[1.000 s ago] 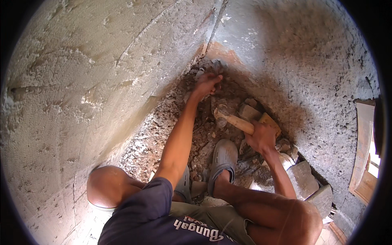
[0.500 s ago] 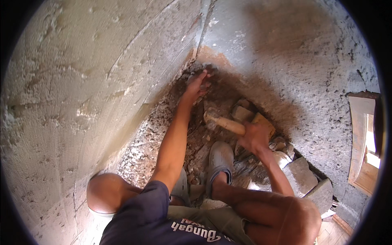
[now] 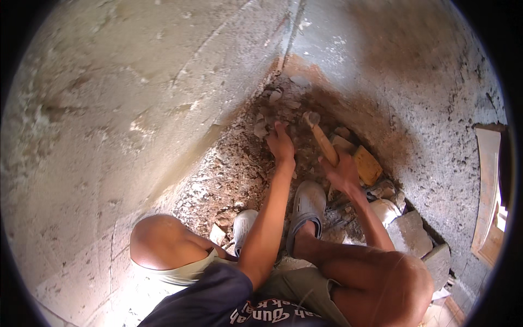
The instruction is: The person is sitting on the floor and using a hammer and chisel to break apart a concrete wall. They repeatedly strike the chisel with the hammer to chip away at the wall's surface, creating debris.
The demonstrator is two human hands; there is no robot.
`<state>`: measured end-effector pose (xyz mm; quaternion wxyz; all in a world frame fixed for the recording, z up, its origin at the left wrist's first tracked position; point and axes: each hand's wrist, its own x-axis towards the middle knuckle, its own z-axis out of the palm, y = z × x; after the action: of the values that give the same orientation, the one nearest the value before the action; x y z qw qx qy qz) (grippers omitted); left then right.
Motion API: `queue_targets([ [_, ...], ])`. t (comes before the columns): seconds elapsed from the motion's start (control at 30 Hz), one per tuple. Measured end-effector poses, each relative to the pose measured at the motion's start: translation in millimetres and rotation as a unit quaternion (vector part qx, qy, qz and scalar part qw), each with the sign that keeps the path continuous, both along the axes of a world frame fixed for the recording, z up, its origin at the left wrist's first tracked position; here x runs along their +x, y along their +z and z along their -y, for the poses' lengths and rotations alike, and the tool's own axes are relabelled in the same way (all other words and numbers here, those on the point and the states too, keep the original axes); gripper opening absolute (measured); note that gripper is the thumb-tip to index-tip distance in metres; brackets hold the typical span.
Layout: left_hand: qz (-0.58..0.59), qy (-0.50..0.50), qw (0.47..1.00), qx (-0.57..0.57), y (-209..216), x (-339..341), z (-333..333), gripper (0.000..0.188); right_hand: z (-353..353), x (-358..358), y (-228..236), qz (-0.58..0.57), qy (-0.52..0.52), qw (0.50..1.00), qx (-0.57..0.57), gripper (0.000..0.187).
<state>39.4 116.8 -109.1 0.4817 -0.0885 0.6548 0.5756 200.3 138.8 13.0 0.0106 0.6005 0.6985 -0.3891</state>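
Head: hammer [image 3: 323, 140] juts forward, gripped by right hand [image 3: 343, 172]; left hand [image 3: 281, 144] near, grip unclear.

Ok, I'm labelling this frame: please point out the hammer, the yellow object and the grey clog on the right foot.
Hammer [image 3: 323, 141]: head camera, on the wooden handle.
Yellow object [image 3: 368, 165]: head camera, middle of its visible face.
Grey clog [image 3: 310, 201]: head camera, top of the toe.
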Motion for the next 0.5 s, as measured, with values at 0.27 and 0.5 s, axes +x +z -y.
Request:
queue_targets([
  [0.27, -0.096, 0.116, 0.986, -0.069, 14, 1, 62, 0.053, -50, -86, -92, -0.163, -0.040, 0.979, 0.113, 0.039],
  [0.5, -0.188, 0.132, 0.967, -0.106, 9, -8, 126, 0.057, -37, -107, -135, -0.192, -0.111, 0.966, -0.132, 0.045],
])
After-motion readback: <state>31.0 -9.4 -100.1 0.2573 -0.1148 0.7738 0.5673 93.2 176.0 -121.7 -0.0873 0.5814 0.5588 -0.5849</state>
